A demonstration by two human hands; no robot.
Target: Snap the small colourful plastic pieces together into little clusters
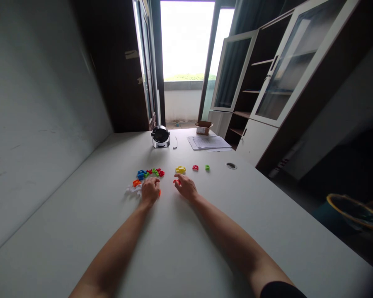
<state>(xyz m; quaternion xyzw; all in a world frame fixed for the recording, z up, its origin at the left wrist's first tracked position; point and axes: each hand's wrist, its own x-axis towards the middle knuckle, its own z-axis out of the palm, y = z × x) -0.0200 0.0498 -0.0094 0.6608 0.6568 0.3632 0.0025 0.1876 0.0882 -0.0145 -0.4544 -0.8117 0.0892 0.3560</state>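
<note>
Small coloured plastic pieces lie in a loose heap on the white table. My left hand [151, 190] rests over the near right part of this heap, its fingers curled and mostly hidden beneath it. An orange piece [159, 193] peeks out at its right edge. Beside it are another orange piece [136, 182], white pieces [133, 189], blue pieces [141, 174] and green pieces [156, 171]. Thumb and fingers of my right hand [186, 187] close on a red-orange plastic piece [175, 181] just above or on the table.
Beyond my right hand stand a yellow piece [180, 169], a red piece [195, 167] and a green piece [207, 167] in a row. Farther back are a round black-and-silver device [160, 137], papers [209, 142] and an open cardboard box [203, 128]. A cable hole [231, 166] lies right.
</note>
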